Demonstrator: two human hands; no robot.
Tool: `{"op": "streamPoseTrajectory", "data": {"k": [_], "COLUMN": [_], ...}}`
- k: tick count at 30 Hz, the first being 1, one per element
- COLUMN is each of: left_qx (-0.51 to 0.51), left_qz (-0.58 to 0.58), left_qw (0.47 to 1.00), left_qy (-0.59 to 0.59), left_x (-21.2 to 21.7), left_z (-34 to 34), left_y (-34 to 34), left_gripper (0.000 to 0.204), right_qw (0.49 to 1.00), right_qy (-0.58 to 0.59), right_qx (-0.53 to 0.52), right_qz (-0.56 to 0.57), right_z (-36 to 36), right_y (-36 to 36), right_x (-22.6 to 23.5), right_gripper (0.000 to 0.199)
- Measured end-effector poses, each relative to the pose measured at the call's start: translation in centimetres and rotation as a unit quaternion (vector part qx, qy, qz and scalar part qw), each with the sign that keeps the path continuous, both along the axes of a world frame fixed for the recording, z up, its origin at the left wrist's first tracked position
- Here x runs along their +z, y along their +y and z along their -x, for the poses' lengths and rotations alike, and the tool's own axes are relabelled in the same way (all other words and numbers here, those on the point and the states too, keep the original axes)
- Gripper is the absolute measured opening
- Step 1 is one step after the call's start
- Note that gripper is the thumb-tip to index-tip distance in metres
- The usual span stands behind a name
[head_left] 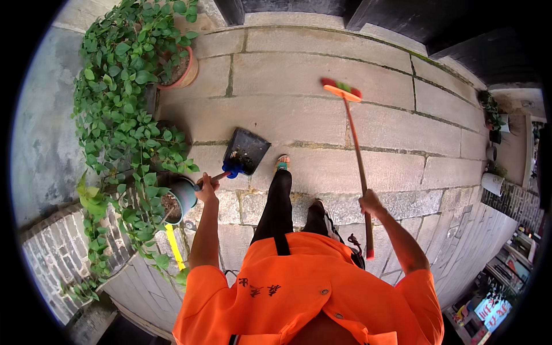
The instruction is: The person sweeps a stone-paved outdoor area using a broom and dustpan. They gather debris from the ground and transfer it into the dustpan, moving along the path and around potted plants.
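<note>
My left hand (207,187) is closed round the short handle of a black dustpan (257,147). The pan has a blue joint at its handle, and some dirt and leaf litter lie inside. My right hand (371,202) grips the long reddish-brown stick of a broom (355,135), well down from its upper end. The broom's orange head with red and green bristles is stretched out ahead over the paving, to the right of the dustpan, and its bristles are slightly blurred.
Leafy climbing plants (123,92) hang along the left, with a terracotta pot (187,69) and a grey-green pot (185,195) beneath. Stone slabs (287,72) pave the ground. Dark wooden doors (402,20) stand at the far side. More pots (493,183) line the right.
</note>
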State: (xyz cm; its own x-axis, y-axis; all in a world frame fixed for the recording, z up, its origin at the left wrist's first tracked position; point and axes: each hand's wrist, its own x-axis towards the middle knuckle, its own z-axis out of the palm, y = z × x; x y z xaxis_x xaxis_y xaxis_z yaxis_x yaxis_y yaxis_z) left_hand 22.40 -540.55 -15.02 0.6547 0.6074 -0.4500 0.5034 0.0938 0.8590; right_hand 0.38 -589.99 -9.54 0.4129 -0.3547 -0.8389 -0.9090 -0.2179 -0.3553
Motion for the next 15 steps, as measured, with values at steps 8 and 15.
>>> {"op": "streamPoseTrajectory", "data": {"k": [8,15], "left_qx": [0.007,0.068], "left_qz": [-0.001,0.038], "left_qw": [1.000,0.997], "left_qy": [0.011,0.022], "left_x": [-1.9,-1.3], "left_z": [-6.0,-5.3], "left_y": [0.1,0.6], "left_gripper": [0.025,0.023], "right_qw": [0.940,0.943], "right_qy": [0.135,0.146], "right_qx": [0.289,0.085], "right_qz": [-0.116,-0.286], "right_z": [-4.0,-6.1], "right_y": [8.4,3.7], "right_x": [10.9,20.7], "right_gripper": [0.030,0.013]}}
